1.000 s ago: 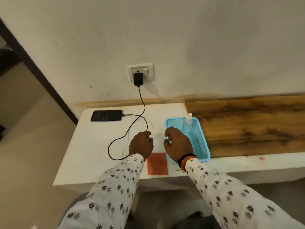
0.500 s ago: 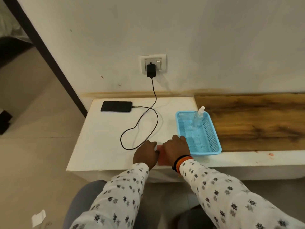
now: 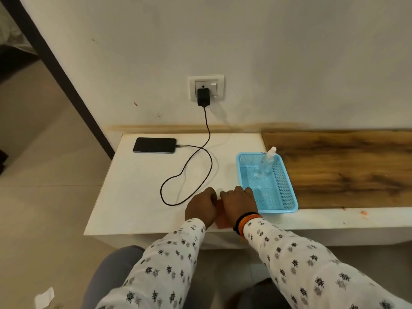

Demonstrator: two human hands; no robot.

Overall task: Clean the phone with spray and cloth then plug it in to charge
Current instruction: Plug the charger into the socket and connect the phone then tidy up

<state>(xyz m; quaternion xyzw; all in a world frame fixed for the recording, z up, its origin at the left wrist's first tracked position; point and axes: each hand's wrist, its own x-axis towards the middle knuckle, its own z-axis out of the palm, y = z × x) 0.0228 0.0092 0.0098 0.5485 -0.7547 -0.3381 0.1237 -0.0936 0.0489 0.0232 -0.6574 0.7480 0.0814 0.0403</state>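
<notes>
Both hands press on the red cloth (image 3: 221, 216): left hand (image 3: 200, 208) curled knuckles-down, right hand (image 3: 239, 205) flat; grip unclear. Phone (image 3: 154, 145) lies plugged in.

A home room — plastered wall with a wall socket (image 3: 206, 88), low white ledge (image 3: 142, 186) below it, tiled floor (image 3: 40, 197) beside.

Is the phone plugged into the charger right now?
Plugged in. The cable runs from the adapter in the wall socket into the phone's right end.
</notes>
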